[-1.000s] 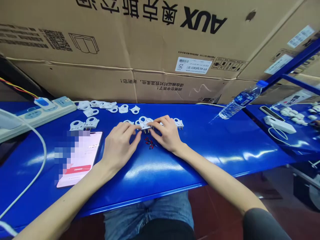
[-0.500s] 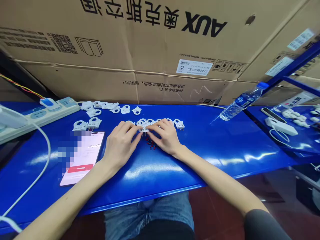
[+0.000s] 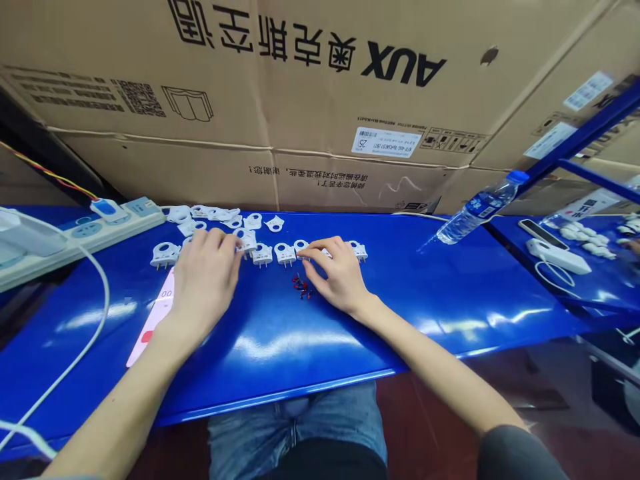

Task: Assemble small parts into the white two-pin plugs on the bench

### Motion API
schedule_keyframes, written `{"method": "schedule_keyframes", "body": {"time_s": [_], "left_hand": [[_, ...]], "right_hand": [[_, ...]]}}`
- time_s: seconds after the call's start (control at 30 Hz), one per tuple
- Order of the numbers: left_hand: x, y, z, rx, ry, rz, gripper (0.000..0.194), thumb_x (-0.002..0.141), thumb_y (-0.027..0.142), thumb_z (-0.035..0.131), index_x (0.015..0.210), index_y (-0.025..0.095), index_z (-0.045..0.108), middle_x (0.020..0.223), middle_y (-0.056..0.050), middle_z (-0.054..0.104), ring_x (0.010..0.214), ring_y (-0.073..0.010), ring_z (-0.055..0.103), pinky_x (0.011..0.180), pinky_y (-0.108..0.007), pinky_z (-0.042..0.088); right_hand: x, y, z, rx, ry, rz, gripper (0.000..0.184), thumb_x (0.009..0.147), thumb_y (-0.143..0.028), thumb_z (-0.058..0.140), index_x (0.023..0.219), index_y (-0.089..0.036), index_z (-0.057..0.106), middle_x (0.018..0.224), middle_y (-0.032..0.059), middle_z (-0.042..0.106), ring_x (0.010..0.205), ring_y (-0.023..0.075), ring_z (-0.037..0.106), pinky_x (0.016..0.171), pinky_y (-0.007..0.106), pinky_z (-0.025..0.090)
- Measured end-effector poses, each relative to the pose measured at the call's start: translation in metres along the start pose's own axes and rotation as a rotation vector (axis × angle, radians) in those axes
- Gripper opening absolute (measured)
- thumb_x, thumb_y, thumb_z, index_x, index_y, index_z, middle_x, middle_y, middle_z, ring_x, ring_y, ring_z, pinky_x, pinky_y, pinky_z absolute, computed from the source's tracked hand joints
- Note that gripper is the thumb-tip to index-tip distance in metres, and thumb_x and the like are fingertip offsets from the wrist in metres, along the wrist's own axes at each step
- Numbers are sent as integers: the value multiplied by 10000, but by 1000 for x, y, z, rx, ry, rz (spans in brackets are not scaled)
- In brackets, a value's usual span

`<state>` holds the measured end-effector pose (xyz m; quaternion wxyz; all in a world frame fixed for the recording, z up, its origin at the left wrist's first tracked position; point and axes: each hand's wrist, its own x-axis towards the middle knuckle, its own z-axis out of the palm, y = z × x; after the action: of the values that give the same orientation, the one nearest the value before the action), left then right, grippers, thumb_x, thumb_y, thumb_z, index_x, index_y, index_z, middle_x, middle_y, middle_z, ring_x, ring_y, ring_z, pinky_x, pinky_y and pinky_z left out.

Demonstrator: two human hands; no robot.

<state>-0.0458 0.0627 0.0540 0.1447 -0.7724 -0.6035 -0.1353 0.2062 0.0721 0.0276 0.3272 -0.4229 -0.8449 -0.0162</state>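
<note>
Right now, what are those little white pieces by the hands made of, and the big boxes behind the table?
The little white pieces look like moulded plastic: smooth, evenly white, all one shape, with thin pins underneath that seem to be metal. The left hand and right hand rest on them. The big boxes look like brown cardboard: dull, creased, printed. The table is shiny blue; its material is unclear.

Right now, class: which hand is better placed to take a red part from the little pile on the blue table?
Right. The right hand rests just beside the red parts, nearly touching. The left hand is over by the white plug pieces, farther off.
</note>
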Motion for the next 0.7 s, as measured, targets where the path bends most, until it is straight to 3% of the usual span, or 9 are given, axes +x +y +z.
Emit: {"method": "schedule_keyframes", "body": {"time_s": [0.13, 0.27, 0.4, 0.57, 0.7], "left_hand": [[0, -13, 1, 101, -150, -42, 370, 1019, 245, 365, 1086, 73, 685, 1075, -196, 644, 1086, -394, 586, 886, -498, 497], [-1, -13, 7, 110, -193, -35, 334, 973, 207, 401, 1035, 109, 714, 1067, -196, 667, 1062, -390, 607, 875, -499, 496], [-3, -11, 6, 92, -195, -46, 336, 951, 199, 419, 1055, 129, 730, 1079, -195, 676, 1077, -399, 615, 891, -517, 496], [-12, -4, -8, 24, -69, -100, 364, 980, 254, 421, 1177, 137, 703, 1087, -183, 679, 1102, -397, 615, 926, -530, 501], [-43, 26, -15, -196, 87, -136, 439, 1039, 396, 390, 1310, 164, 645, 1145, -159, 676, 1114, -353, 637, 972, -498, 520]], "right_hand": [[-13, -15, -22, -39, -80, 111, 290, 1067, -331, 542, 1291, -219, 689, 1348, 111, 670, 1222, 268, 590, 1020, 432, 446], [-50, -32, -33, -43, -158, 296, 462, 1080, -452, 489, 1474, -222, 562, 1522, 138, 558, 1398, 315, 502, 1113, 511, 443], [-89, -41, -26, -72, -211, 458, 665, 1061, -608, 432, 1589, -204, 439, 1654, 135, 423, 1546, 336, 352, 1253, 596, 299], [-95, -47, -18, -142, -377, 503, 752, 1070, -660, 305, 1652, -187, 341, 1734, 108, 263, 1623, 332, 192, 1302, 625, 162], [-87, -52, -23, -193, -473, 500, 770, 1071, -656, 297, 1672, -174, 277, 1749, 115, 160, 1637, 326, 124, 1309, 618, 108]]}}
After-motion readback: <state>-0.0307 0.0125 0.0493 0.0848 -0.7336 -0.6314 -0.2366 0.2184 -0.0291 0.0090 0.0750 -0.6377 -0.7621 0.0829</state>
